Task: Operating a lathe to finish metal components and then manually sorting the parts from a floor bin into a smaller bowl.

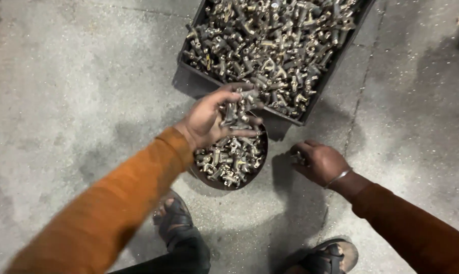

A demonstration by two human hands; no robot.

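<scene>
My left hand (214, 114) is held palm up above a round dark bowl (254, 170) and grips a handful of small brass fittings (238, 109). The bowl is heaped with the same fittings (229, 160) and stands on the concrete floor. My right hand (318, 162) hovers low to the right of the bowl, fingers curled around a few small fittings, partly hidden. Both sleeves are orange-brown, and a thin bangle circles the right wrist. A big black crate (310, 109) full of brass fittings (270, 45) lies just beyond the bowl.
Grey concrete floor (77, 91) spreads all around, with a joint line running down at the right. My two sandalled feet (176, 218) rest near the bottom edge, the left one close behind the bowl.
</scene>
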